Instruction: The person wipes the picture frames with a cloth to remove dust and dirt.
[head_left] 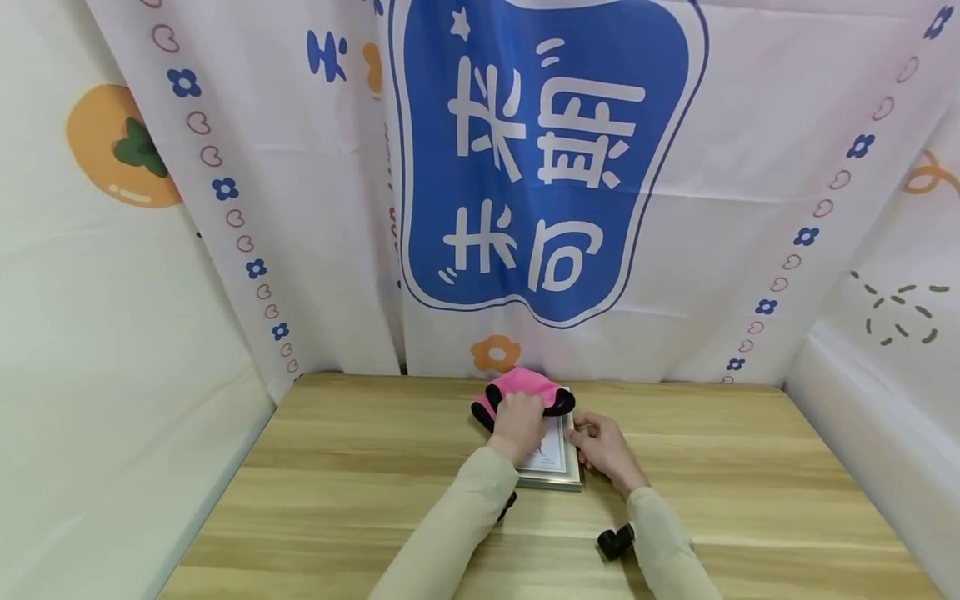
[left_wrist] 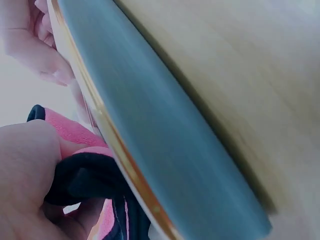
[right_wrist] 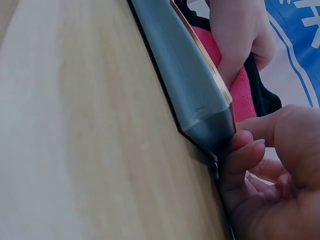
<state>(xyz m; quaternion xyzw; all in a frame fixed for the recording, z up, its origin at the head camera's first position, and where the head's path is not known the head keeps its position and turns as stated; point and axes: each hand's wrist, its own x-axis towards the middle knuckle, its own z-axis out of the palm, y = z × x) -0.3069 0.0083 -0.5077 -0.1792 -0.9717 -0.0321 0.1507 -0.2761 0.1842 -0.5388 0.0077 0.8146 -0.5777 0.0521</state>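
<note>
A picture frame (head_left: 550,481) with a pale metallic border lies on the wooden table, a printed sheet showing in it. Over its far part is a pink cloth (head_left: 525,382) with black edging. My left hand (head_left: 519,427) grips the bunched cloth against the frame's face; in the left wrist view, the black edging (left_wrist: 82,175) sits between thumb and fingers. My right hand (head_left: 606,450) pinches the frame's right side, and the right wrist view shows its thumb and curled fingers (right_wrist: 242,155) at the frame's corner. The cloth and left hand hide part of the print.
The wooden table (head_left: 360,467) spreads to both sides of the frame. A white printed curtain (head_left: 720,275) hangs along its far edge. Small black devices (head_left: 615,542) sit at the wrists.
</note>
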